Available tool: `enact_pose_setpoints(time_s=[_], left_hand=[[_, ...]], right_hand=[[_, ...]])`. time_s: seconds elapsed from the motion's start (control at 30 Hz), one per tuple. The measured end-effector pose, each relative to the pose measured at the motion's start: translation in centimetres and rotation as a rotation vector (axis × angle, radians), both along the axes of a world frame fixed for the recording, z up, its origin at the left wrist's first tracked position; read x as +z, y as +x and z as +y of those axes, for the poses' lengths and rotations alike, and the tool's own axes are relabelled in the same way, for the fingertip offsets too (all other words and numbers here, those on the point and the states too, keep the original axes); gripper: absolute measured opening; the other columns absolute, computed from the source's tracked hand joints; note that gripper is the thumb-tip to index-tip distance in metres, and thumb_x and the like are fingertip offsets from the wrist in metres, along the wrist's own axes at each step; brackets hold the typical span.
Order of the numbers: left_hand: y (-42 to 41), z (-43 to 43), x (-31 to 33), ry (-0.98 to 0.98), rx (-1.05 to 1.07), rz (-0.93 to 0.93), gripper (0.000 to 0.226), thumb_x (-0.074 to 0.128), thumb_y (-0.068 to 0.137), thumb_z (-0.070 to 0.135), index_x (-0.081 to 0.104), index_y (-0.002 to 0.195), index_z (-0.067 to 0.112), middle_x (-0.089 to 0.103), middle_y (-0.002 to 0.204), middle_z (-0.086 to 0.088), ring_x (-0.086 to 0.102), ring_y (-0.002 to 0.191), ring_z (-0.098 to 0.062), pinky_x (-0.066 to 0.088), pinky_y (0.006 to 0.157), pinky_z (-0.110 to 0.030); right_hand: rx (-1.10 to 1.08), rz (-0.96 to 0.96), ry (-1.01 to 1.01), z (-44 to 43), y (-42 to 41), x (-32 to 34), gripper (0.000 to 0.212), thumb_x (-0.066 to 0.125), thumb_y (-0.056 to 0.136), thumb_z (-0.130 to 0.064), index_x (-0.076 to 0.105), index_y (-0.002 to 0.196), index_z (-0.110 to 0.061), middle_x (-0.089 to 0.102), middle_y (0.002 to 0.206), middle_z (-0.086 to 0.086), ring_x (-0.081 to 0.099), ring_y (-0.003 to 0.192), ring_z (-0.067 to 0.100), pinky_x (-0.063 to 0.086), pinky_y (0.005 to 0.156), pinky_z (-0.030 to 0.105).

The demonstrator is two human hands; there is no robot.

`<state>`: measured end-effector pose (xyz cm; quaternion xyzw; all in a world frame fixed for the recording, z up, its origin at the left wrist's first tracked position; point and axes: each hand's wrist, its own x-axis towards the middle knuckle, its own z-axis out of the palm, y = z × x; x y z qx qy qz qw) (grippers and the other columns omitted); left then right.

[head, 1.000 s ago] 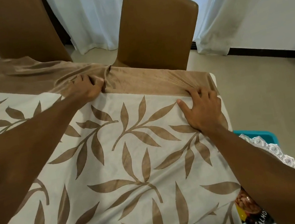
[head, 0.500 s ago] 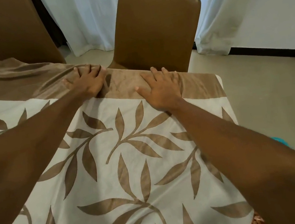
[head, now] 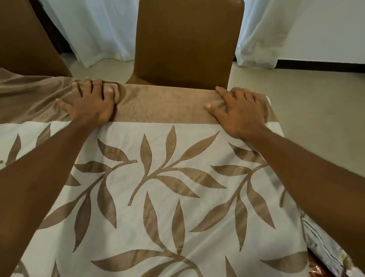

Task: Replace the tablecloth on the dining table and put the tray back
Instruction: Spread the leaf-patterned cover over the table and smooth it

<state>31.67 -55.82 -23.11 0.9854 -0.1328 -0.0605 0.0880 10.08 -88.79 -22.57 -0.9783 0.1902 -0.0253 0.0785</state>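
Item 1, tablecloth: cream with tan leaf print and a plain tan border band, spread over the counter and filling my view from 6 to 11 o'clock. The border runs along the far edge from 10 to 2 o'clock. It lies flat between my hands and is rucked into folds at 10 o'clock, left of the left hand.

Item 2, left hand: at 11 o'clock, palm down on the border, fingers apart and pressing, gripping nothing.

Item 3, right hand: at 1 o'clock, flat on the far right corner of the cloth, fingers spread, holding nothing, fingertips at the edge.

Item 4, near chair: tan, at 12 o'clock, its back close against the far counter edge. A second chair stands at 10 o'clock.

Item 5, tray: not in view. Patterned packets show at 5 o'clock, below the counter edge; I cannot tell what holds them.

Risks, as I judge them:
- Pushing both palms forward could slide the whole cloth toward 12 o'clock and leave uneven overhang.
- The folds at 10 o'clock may stay trapped if I smooth only between the hands.
- The chair back could catch the hanging border.
- An unsmoothed ridge would leave the tray rocking once set down.
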Motion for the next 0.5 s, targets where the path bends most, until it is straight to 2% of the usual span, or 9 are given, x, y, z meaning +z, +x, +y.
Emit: enact_pose_setpoints(time_s=[0.1, 0.2, 0.3, 0.4, 0.5], left_hand=[[-0.2, 0.0, -0.1, -0.007, 0.052, -0.003, 0.070, 0.000, 0.093, 0.067, 0.021, 0.152, 0.035, 0.016, 0.166, -0.001, 0.006, 0.154, -0.032, -0.004, 0.110, -0.078], [-2.2, -1.3, 0.7, 0.016, 0.098, -0.055, 0.057, 0.016, 0.101, 0.051, 0.029, 0.152, 0.028, 0.023, 0.164, -0.006, 0.014, 0.153, -0.034, -0.003, 0.112, -0.076], [-6.4, -2.4, 1.9, -0.021, -0.019, -0.141, 0.056, 0.023, 0.103, 0.052, 0.035, 0.150, 0.027, 0.033, 0.160, -0.008, 0.025, 0.148, -0.037, 0.003, 0.115, -0.073], [-10.4, -3.1, 1.7, 0.013, -0.097, -0.074, 0.065, 0.019, 0.100, 0.064, 0.021, 0.157, 0.034, 0.016, 0.167, -0.004, 0.012, 0.153, -0.035, 0.002, 0.117, -0.068], [-13.1, -2.5, 0.6, 0.024, -0.100, -0.018, 0.070, 0.012, 0.097, 0.069, 0.008, 0.159, 0.036, 0.002, 0.169, 0.000, -0.001, 0.155, -0.028, -0.003, 0.118, -0.065]], right_hand=[[-0.027, -0.004, -0.007, 0.2, 0.1, 0.2, 0.074, 0.019, 0.094, -0.079, 0.033, 0.154, -0.039, 0.043, 0.155, 0.008, 0.034, 0.143, 0.034, 0.019, 0.119, 0.055], [-0.057, 0.007, 0.010, 0.0, 0.2, 0.2, 0.078, 0.017, 0.091, -0.084, 0.034, 0.153, -0.040, 0.042, 0.155, 0.008, 0.034, 0.143, 0.034, 0.019, 0.120, 0.056], [-0.048, 0.035, 0.020, -0.7, 0.3, 0.2, 0.082, 0.014, 0.088, -0.088, 0.034, 0.153, -0.042, 0.043, 0.155, 0.009, 0.035, 0.144, 0.034, 0.018, 0.121, 0.055], [-0.041, 0.096, 0.059, -2.1, 0.6, 1.0, 0.087, 0.014, 0.085, -0.091, 0.034, 0.153, -0.040, 0.041, 0.156, 0.013, 0.033, 0.146, 0.035, 0.015, 0.122, 0.055], [-0.077, 0.069, 0.057, -1.6, -1.5, 1.9, 0.079, 0.017, 0.092, -0.080, 0.036, 0.153, -0.032, 0.038, 0.158, 0.015, 0.031, 0.147, 0.035, 0.017, 0.121, 0.057]])
